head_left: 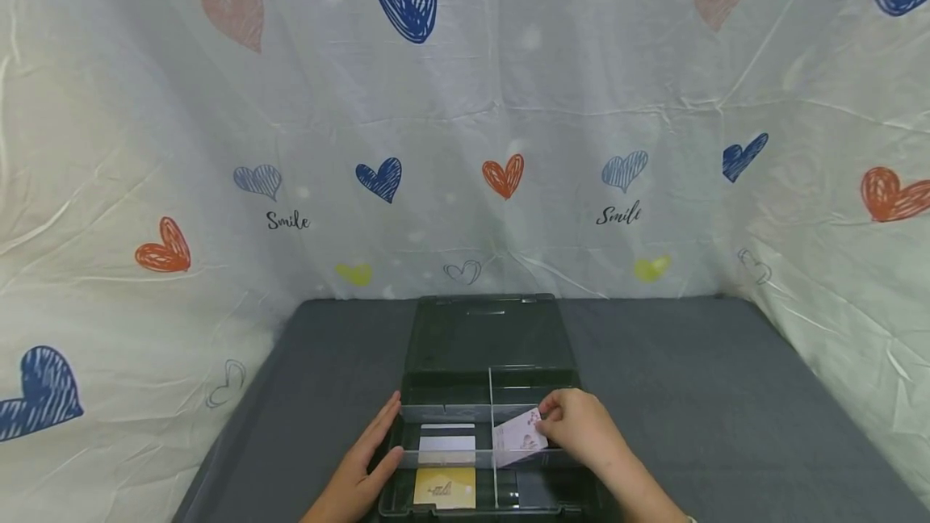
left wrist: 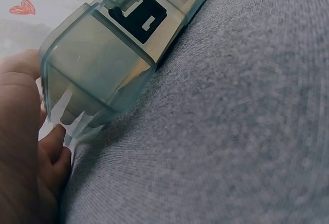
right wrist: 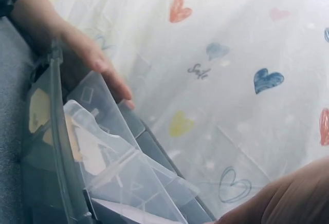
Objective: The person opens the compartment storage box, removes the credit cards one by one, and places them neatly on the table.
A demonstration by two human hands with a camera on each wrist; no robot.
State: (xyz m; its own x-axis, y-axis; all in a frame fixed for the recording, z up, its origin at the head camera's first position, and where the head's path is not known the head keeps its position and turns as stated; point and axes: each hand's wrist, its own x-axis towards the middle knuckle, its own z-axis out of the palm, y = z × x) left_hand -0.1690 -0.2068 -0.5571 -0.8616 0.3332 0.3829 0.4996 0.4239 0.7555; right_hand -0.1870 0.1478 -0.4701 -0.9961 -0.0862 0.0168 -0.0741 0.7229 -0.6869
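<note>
A dark translucent plastic box lies with its lid folded back, split by clear dividers into several compartments. My right hand pinches a pale pink card by its right edge, tilted over the middle right compartment. My left hand rests along the box's left side, fingers extended and thumb at the rim; in the left wrist view this hand touches the end wall. White cards occupy the middle left compartment, a yellow card the front left one. Something dark and flat lies front right.
The open lid reaches back towards the curtain printed with hearts. A dark grey cloth covers the table under the box. A black latch shows on the box's front in the left wrist view.
</note>
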